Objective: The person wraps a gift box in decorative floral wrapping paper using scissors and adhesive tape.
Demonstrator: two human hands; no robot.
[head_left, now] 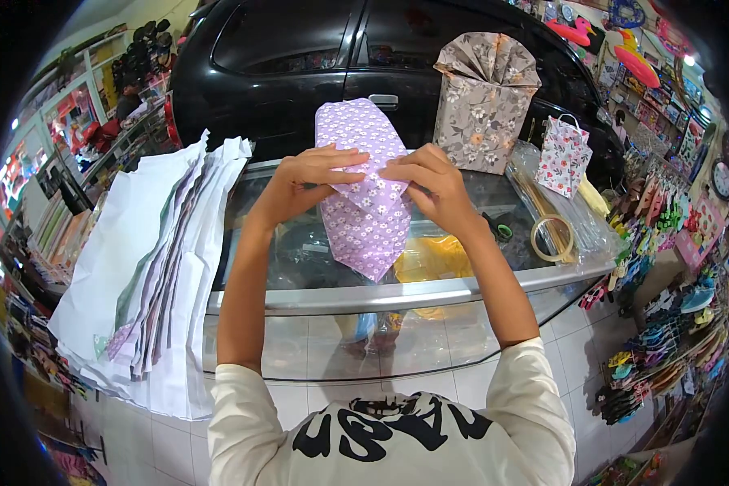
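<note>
A purple flowered paper package [364, 231] lies on the glass counter [292, 259] in front of me, its lower end coming to a point. My left hand [320, 174] rests on its left side, fingers closed together and pressing the paper near the middle fold. From the right, my right hand [433, 182] pinches the paper's edge between thumb and fingers. The two hands are a short gap apart over the fold.
White-backed paper sheets [130, 259] hang over the counter's left end. Behind stands a grey flowered package [482, 113] by a black car [283, 89]. At right are a small flowered bag [563, 158], a tape roll [552, 238], plastic wrap and black-green scissors [504, 232].
</note>
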